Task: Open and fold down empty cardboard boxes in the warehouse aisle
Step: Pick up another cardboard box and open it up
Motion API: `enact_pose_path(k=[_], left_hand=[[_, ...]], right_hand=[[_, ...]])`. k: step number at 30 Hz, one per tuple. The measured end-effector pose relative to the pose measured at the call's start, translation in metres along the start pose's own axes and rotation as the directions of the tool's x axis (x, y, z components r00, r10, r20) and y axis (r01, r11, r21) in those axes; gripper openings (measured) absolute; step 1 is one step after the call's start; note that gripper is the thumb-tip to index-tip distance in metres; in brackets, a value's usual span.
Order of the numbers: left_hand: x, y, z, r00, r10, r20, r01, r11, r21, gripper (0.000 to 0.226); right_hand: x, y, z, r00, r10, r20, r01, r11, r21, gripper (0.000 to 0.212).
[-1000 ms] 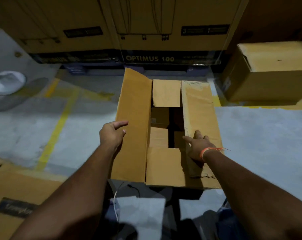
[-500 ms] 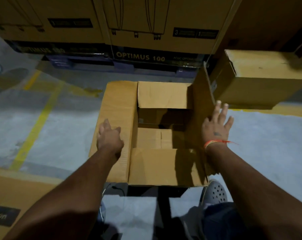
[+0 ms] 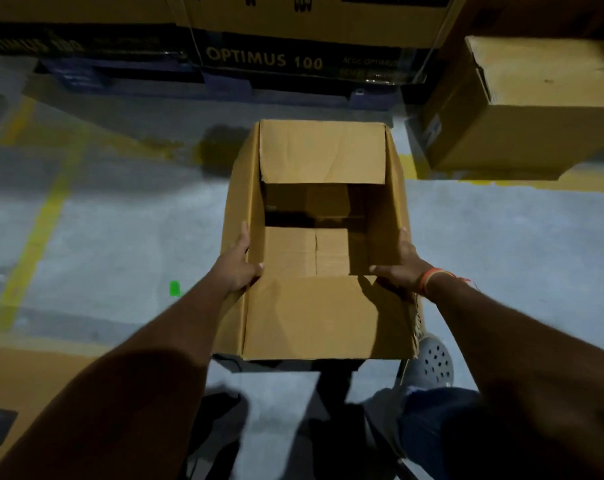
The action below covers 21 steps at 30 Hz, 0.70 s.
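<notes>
An empty brown cardboard box [image 3: 314,317] stands open on the grey floor in front of me. Its near flap lies toward me and its far flap [image 3: 323,152] leans over the opening. Both long side flaps hang down outside the walls. My left hand [image 3: 238,265] grips the left top edge, thumb inside and fingers outside. My right hand [image 3: 399,268], with an orange band at the wrist, grips the right top edge the same way. The box's taped bottom shows inside, partly in shadow.
A closed cardboard box [image 3: 532,109] sits at the right rear. Large printed cartons [image 3: 293,39] on a pallet line the back. Flat cardboard [image 3: 34,393] lies at the lower left. Yellow floor lines [image 3: 41,223] run at left. My grey shoe [image 3: 435,362] is by the box's near right corner.
Both side flaps went from spread or upright to folded down outside. My hands moved from the flaps onto the box's top edges and took hold. The view tilted downward.
</notes>
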State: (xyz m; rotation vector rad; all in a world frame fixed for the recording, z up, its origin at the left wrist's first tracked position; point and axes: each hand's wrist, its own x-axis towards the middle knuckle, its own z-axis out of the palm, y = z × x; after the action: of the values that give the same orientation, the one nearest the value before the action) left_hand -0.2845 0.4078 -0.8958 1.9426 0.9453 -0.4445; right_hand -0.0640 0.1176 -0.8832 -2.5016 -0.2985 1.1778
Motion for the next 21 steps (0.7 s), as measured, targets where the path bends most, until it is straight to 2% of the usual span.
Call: enact_pose_path(k=[1, 3, 4, 5, 6, 8, 9, 11, 13, 14, 15, 16, 17, 18, 19, 21], left_hand=[[-0.003, 0.004, 0.006, 1.0, 0.008, -0.029, -0.006, 0.997, 0.078, 0.107], [-0.009, 0.015, 0.018, 0.988, 0.04, -0.15, 0.021, 0.924, 0.383, 0.107], [-0.014, 0.023, 0.024, 0.981, 0.102, -0.164, 0.002, 0.844, 0.537, 0.102], [-0.017, 0.031, 0.029, 0.978, 0.176, -0.112, -0.062, 0.756, 0.651, 0.094], [-0.02, 0.039, 0.035, 0.974, 0.228, -0.003, -0.156, 0.677, 0.72, 0.085], [-0.027, 0.051, 0.043, 0.961, 0.201, 0.189, -0.274, 0.62, 0.736, 0.067], [-0.031, 0.055, 0.042, 0.958, 0.156, 0.239, -0.282, 0.634, 0.72, 0.062], [-0.039, 0.064, 0.031, 0.966, 0.163, 0.2, -0.257, 0.685, 0.682, 0.056], [-0.052, 0.079, 0.009, 0.956, 0.292, 0.03, -0.248, 0.747, 0.617, 0.045], [-0.06, 0.088, -0.002, 0.947, 0.32, 0.002, -0.266, 0.785, 0.559, 0.038], [-0.069, 0.095, -0.012, 0.953, 0.301, 0.024, -0.277, 0.843, 0.462, 0.031], [-0.08, 0.102, -0.02, 0.963, 0.248, 0.103, -0.269, 0.904, 0.332, 0.026], [-0.094, 0.106, -0.025, 0.957, 0.195, 0.217, -0.24, 0.949, 0.207, 0.033], [-0.109, 0.108, -0.025, 0.935, 0.161, 0.317, -0.22, 0.962, 0.16, 0.046], [-0.119, 0.105, -0.021, 0.916, 0.151, 0.371, -0.245, 0.944, 0.22, 0.061], [-0.129, 0.085, 0.004, 0.913, 0.179, 0.368, -0.334, 0.844, 0.42, 0.092]], right_hand=[[-0.002, 0.0, -0.002, 1.0, -0.013, -0.024, 0.009, 0.987, -0.162, 0.12], [-0.007, -0.007, -0.001, 0.983, -0.167, -0.075, 0.1, 0.834, -0.542, 0.1], [-0.01, -0.016, 0.002, 0.964, -0.264, -0.037, 0.181, 0.75, -0.637, 0.089], [-0.013, -0.026, 0.008, 0.951, -0.308, 0.033, 0.253, 0.709, -0.658, 0.081], [-0.017, -0.036, 0.017, 0.95, -0.297, 0.101, 0.29, 0.709, -0.643, 0.074], [-0.028, -0.053, 0.031, 0.963, -0.164, 0.215, 0.262, 0.758, -0.597, 0.069], [-0.036, -0.059, 0.034, 0.961, -0.123, 0.247, 0.25, 0.77, -0.587, 0.069], [-0.058, -0.072, 0.027, 0.963, -0.195, 0.184, 0.267, 0.766, -0.585, 0.066], [-0.082, -0.088, 0.01, 0.945, -0.325, 0.035, 0.29, 0.783, -0.55, 0.059], [-0.092, -0.093, 0.002, 0.935, -0.354, -0.017, 0.296, 0.806, -0.512, 0.054], [-0.1, -0.096, -0.005, 0.937, -0.349, -0.024, 0.301, 0.84, -0.451, 0.046], [-0.109, -0.097, -0.01, 0.949, -0.313, 0.033, 0.301, 0.869, -0.393, 0.043], [-0.12, -0.097, -0.012, 0.953, -0.277, 0.126, 0.304, 0.877, -0.372, 0.049], [-0.128, -0.094, -0.011, 0.942, -0.254, 0.219, 0.324, 0.859, -0.396, 0.062], [-0.132, -0.088, -0.005, 0.926, -0.241, 0.289, 0.351, 0.83, -0.433, 0.077], [-0.133, -0.068, 0.017, 0.896, -0.249, 0.366, 0.414, 0.764, -0.494, 0.103]])
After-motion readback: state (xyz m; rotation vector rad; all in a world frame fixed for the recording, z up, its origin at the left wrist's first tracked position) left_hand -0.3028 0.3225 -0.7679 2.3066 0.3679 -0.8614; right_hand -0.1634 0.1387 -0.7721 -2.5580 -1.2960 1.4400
